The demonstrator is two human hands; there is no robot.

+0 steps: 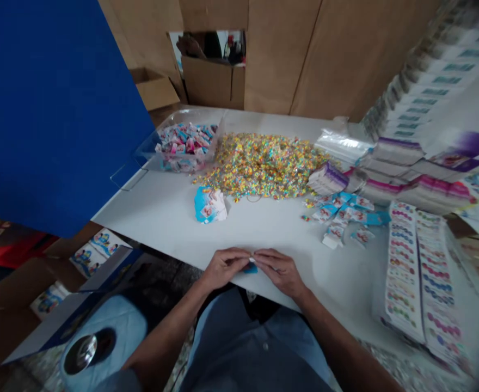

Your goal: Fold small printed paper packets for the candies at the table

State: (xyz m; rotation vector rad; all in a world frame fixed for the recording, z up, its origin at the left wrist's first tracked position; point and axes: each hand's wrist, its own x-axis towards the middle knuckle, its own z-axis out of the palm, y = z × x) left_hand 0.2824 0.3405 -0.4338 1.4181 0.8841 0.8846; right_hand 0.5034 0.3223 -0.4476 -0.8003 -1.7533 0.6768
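My left hand (pixel 225 265) and my right hand (pixel 279 270) meet at the near edge of the white table (pixel 161 212). Both pinch a small blue and white packet (pixel 251 267) between their fingertips, and most of the packet is hidden by the fingers. Beyond the hands lies a little stack of blue packets (pixel 209 205). Further back spreads a wide heap of small multicoloured pieces (pixel 264 163). Loose blue and white packets (pixel 343 215) are scattered to the right of the hands.
A clear tray of pink and blue packets (pixel 186 144) stands at the back left. Printed card sheets (pixel 419 272) and stacked boxes (pixel 423 158) fill the right side. A blue panel (pixel 51 109) rises at left. Cardboard boxes (pixel 213 81) stand behind the table.
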